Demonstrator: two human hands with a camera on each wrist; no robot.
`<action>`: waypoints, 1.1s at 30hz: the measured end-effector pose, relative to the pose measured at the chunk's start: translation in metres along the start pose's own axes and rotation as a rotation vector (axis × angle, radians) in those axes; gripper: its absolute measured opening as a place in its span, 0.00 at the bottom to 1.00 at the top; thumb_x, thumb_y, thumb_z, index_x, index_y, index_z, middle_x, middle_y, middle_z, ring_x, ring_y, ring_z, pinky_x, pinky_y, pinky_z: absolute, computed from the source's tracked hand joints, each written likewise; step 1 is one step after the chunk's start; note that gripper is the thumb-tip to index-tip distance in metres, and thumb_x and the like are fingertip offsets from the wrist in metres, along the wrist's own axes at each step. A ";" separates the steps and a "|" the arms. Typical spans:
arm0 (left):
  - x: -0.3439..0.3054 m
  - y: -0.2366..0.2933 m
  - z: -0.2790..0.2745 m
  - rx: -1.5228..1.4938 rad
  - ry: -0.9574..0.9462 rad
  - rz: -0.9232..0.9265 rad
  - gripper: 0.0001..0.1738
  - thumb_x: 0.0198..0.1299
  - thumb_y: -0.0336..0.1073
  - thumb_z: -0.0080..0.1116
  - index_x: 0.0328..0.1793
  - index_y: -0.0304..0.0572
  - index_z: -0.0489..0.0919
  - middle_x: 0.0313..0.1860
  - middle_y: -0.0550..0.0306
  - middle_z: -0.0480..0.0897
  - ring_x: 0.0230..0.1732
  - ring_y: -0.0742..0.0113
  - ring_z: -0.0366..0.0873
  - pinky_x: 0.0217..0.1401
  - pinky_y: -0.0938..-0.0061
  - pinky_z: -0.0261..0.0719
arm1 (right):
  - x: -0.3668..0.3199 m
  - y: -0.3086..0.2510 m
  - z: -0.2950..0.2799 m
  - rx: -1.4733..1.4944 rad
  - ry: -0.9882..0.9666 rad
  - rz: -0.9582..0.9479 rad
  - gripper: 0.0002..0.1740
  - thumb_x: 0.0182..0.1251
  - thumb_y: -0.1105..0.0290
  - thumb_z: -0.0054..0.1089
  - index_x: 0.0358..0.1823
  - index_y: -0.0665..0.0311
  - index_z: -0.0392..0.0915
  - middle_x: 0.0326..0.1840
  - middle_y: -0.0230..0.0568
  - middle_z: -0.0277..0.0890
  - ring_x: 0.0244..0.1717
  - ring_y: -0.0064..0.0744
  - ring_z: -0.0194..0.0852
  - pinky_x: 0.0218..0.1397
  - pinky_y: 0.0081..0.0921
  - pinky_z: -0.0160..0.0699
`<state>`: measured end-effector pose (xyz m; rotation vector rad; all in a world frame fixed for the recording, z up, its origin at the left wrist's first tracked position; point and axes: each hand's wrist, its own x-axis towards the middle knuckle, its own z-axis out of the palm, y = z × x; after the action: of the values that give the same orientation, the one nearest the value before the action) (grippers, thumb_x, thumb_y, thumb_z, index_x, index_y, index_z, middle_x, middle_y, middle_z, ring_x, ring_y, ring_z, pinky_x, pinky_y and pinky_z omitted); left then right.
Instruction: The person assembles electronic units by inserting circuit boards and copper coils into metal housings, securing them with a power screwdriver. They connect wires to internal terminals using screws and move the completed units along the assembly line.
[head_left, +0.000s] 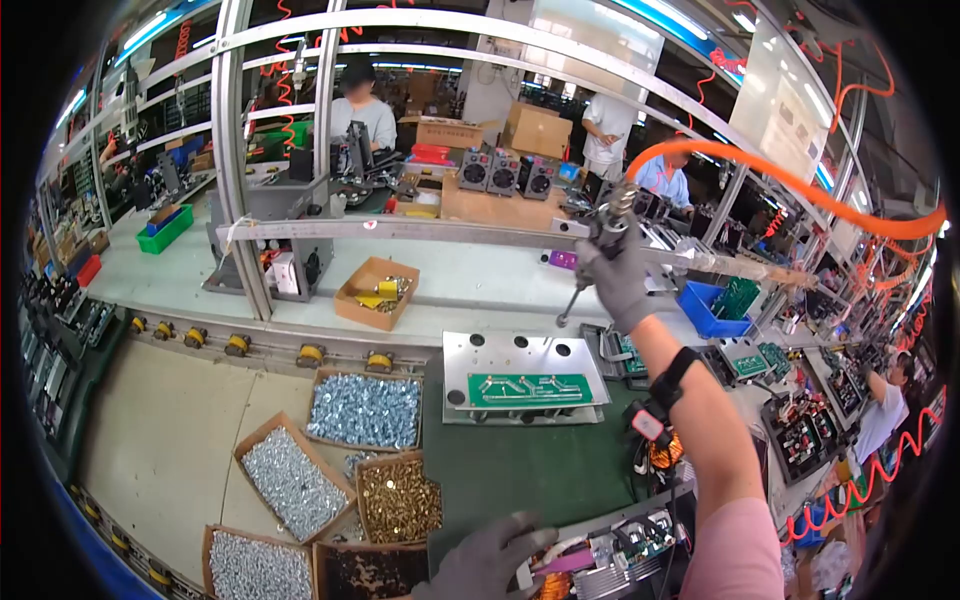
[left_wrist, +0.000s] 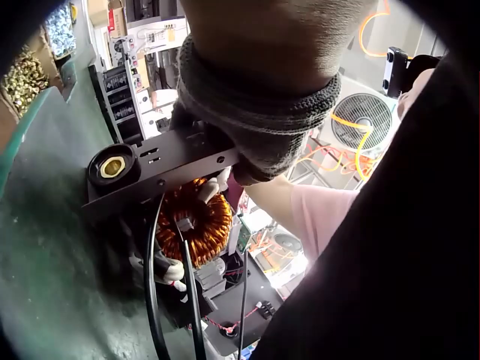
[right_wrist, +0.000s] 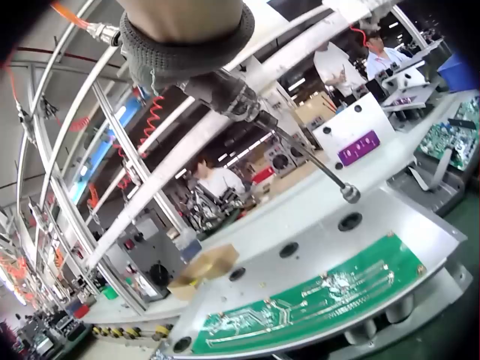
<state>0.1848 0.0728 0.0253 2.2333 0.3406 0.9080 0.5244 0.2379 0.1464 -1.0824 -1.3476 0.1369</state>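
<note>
1. Here is our right hand (head_left: 622, 275), gloved, fingers curled round the driver (head_left: 618, 212), its bit slanting out towards 8 o'clock. The bit's tip (right_wrist: 350, 193) has nothing on it that we can see.
2. Down low, our left hand (head_left: 485, 560) is at 6 o'clock from the plate, fingers spread at the edge of the open unit (head_left: 605, 580). Does it grip anything? We cannot tell.
3. The plate (head_left: 460, 350) lies at 7 o'clock from our right hand, the green board (head_left: 540, 383) flat on it, dark holes along the far side.
4. Watch that bit! Swung in low, with our eyes on the unit, it could scrape the board's tracks; a tilted approach could make it slip.
5. The crossbar (head_left: 400, 230) runs right by our right hand, so a careless lift could knock knuckles or driver. The orange hose (head_left: 860, 212) arcs off towards 2 o'clock and could snag or tug our aim.
6. Near our left hand, the black cables (left_wrist: 154, 277) pass the copper coil (left_wrist: 214, 225) and bracket (left_wrist: 180, 161); a hasty pull could catch them.
7. Further out from the plate: silvery screws (head_left: 365, 410) at 9, brass pieces (head_left: 400, 500) between 7 and 8, a carton (head_left: 358, 312) at 10, the blue bin (head_left: 715, 325) at 2.
</note>
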 end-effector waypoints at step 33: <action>-0.010 0.009 0.002 0.185 -0.031 -0.145 0.39 0.47 0.41 0.70 0.67 0.49 0.67 0.63 0.45 0.69 0.61 0.44 0.73 0.58 0.59 0.77 | -0.029 -0.100 -0.097 -0.692 -0.565 0.264 0.37 0.59 0.57 0.68 0.67 0.64 0.66 0.65 0.50 0.70 0.65 0.40 0.69 0.66 0.32 0.69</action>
<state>0.1791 0.0601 0.0252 2.3523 0.5853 0.7917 0.5476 0.1120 0.2094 -1.9053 -1.8107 0.1855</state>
